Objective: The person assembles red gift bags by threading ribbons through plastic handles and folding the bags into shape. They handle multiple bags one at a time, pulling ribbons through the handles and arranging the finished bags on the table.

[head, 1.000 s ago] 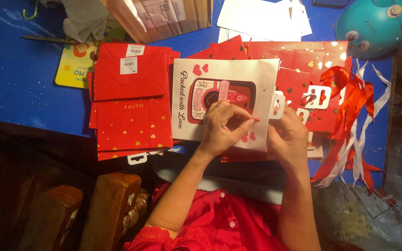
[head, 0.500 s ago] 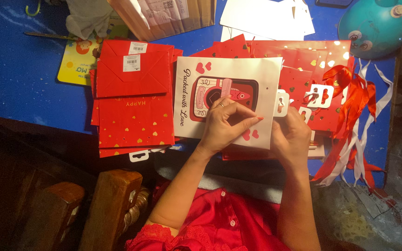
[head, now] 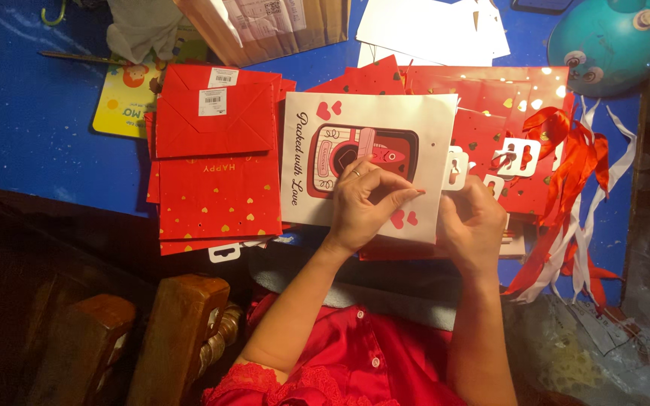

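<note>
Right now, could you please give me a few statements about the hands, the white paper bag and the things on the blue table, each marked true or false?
1. The left hand rests on the white paper bag with red hearts. True.
2. The right hand holds a pair of scissors. False: it is at the bag's right edge, and no scissors show in it.
3. A stack of folded red paper bags with gold hearts lies to the left of the white bag. True.
4. The red and white ribbons lie at the table's left end. False: they are on the right.
5. The turquoise round plastic object sits at the blue table's far right corner. True.
</note>
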